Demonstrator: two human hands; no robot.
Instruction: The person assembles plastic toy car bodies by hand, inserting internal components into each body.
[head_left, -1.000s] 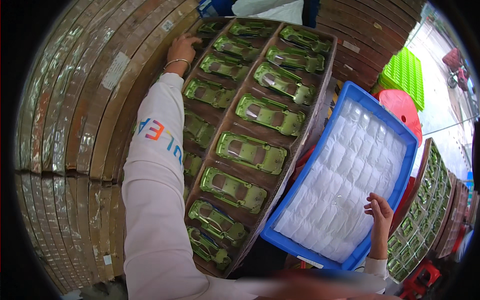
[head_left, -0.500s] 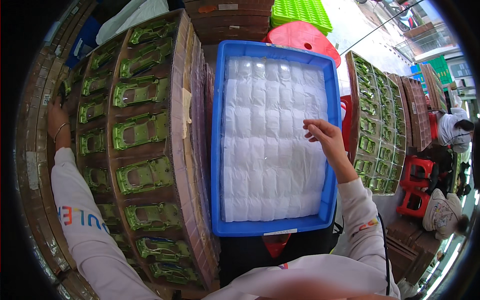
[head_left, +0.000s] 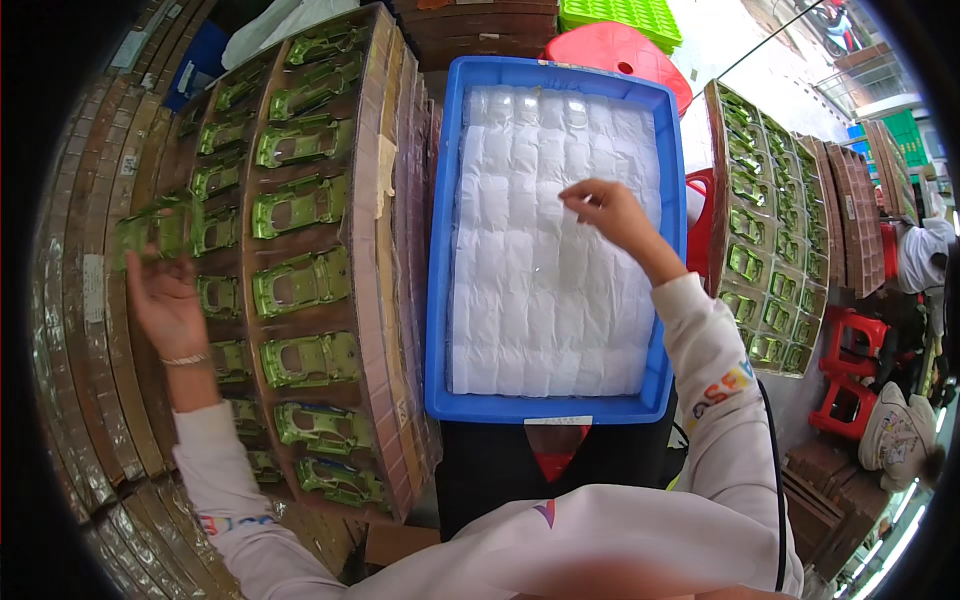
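A green toy car body hangs over the far-left part of the brown compartment tray. My left hand is at its near edge, with the fingers closed on it. Several more green car bodies lie in rows in that tray. In front of me is a blue plastic bin, filled with a layer of white, soft-looking wrapped pockets. Above the right half of this layer hovers my right hand, its fingers curled together with nothing visible in them.
Stacked brown trays line the far left. On the right stands another tray of green car bodies, near red stools. A red stool top and a bright green crate are behind the bin. People sit at the far right.
My left hand has come nearer and to the right, bringing a green car body up from the tray's far-left side. My right hand has shifted left and farther over the white layer.
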